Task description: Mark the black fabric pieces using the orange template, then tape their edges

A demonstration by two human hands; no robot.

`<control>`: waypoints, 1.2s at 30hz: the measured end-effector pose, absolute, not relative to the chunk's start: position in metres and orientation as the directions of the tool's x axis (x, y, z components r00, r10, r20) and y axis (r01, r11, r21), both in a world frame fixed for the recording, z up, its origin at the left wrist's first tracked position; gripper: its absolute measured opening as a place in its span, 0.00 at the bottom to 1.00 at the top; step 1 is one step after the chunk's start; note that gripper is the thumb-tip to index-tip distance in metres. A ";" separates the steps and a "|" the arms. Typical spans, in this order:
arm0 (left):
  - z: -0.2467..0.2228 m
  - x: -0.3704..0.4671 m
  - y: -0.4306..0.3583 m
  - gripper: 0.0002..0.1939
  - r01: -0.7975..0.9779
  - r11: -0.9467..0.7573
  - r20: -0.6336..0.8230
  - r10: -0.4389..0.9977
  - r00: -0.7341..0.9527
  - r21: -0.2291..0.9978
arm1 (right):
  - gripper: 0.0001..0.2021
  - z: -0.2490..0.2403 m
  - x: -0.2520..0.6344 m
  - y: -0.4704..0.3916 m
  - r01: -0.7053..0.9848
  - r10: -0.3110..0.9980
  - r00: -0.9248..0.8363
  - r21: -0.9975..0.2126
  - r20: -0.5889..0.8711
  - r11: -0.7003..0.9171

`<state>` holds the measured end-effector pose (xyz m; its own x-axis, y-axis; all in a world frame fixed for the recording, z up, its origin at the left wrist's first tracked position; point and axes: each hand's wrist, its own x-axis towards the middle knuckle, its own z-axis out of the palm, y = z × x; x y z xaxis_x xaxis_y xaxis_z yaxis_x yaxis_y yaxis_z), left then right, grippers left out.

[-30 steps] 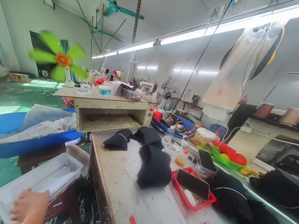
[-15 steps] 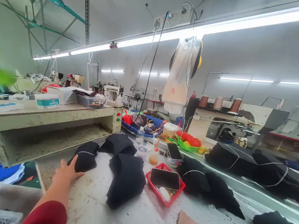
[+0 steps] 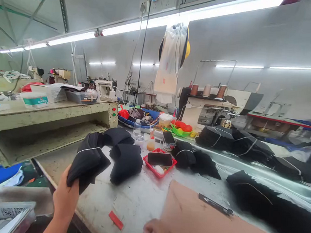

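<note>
My left hand grips the near end of a black fabric bundle tied with a white band, lifted and tilted at the left of the white table. Its fingers are partly hidden behind the cloth. At the bottom centre is my right hand, blurred, with its fingers curled beside the left edge of a pinkish-brown board. Whether it holds anything is hidden. Two black fabric stacks, one nearer and one farther, lie right of the held bundle. A red strip lies between my hands.
A red basket with a phone stands mid-table. Behind it are a bottle and a green bowl. More black bundles lie at right. A wooden bench borders the left; a sewing machine stands behind.
My left hand has closed on the banded black bundle and raised it from the table. My right hand has come into view at the bottom. The view has shifted right, showing more of the board.
</note>
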<state>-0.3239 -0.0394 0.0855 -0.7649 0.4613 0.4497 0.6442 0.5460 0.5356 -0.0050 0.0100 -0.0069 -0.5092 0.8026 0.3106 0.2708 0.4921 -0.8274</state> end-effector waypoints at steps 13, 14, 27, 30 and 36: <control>0.035 -0.122 -0.041 0.34 0.922 -0.269 0.050 0.963 0.266 0.279 | 0.17 0.013 0.104 -0.021 0.558 0.750 -0.193 -0.558 0.633 0.614; 0.037 -0.121 -0.037 0.35 0.918 -0.274 0.050 0.961 0.271 0.288 | 0.20 0.010 0.106 -0.027 0.603 0.736 -0.287 -0.481 0.614 0.637; 0.047 -0.081 -0.019 0.15 0.867 -0.127 0.101 0.991 0.089 0.482 | 0.08 0.033 0.098 -0.052 0.441 0.854 -0.433 -0.759 0.287 0.479; 0.043 -0.084 -0.018 0.15 0.855 -0.127 0.110 0.990 0.083 0.503 | 0.11 0.033 0.102 -0.047 0.381 0.943 -0.260 -0.875 0.208 0.299; 0.033 -0.086 -0.015 0.15 0.829 -0.150 0.142 0.986 0.087 0.539 | 0.04 0.035 0.096 -0.051 0.502 0.830 -0.532 -0.727 0.167 0.468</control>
